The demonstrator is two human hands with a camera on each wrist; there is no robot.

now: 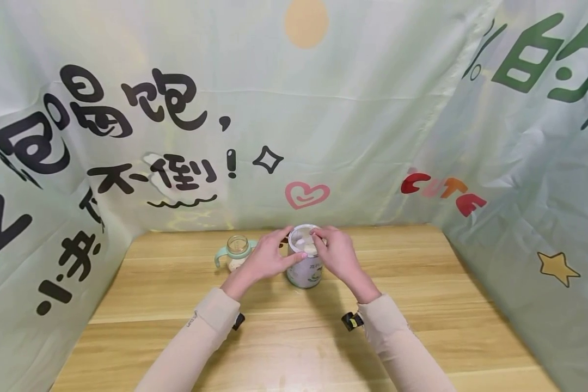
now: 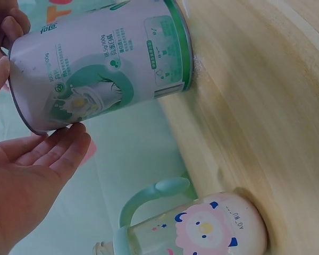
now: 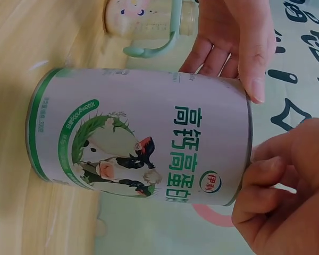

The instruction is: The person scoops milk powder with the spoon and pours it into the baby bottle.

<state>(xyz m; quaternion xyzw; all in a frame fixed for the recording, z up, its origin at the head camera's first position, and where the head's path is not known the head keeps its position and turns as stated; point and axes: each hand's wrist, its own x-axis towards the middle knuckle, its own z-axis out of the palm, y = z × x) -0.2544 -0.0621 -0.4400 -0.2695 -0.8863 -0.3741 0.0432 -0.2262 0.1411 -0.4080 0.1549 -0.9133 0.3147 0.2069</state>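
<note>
A white milk powder can (image 1: pixel 305 276) with a green base band stands upright on the table, its top uncovered. My left hand (image 1: pixel 270 255) holds it near the rim, thumb in front and fingers along the far side. At the right of the rim is my right hand (image 1: pixel 337 251), fingers curled. Its fingertips reach just inside and pinch what looks like the handle of a white scoop (image 1: pixel 301 242); the grip is partly hidden. Pale powder shows inside the can. Just left of my left hand, a lidless baby bottle (image 1: pixel 237 246) with green handles stands upright.
The wooden table (image 1: pixel 294 343) spreads out in front and to both sides. Printed fabric walls (image 1: pixel 362 136) enclose its back, left and right. In the left wrist view, the bottle (image 2: pixel 204 228) bears a pink cartoon sheep and stands a short way from the can.
</note>
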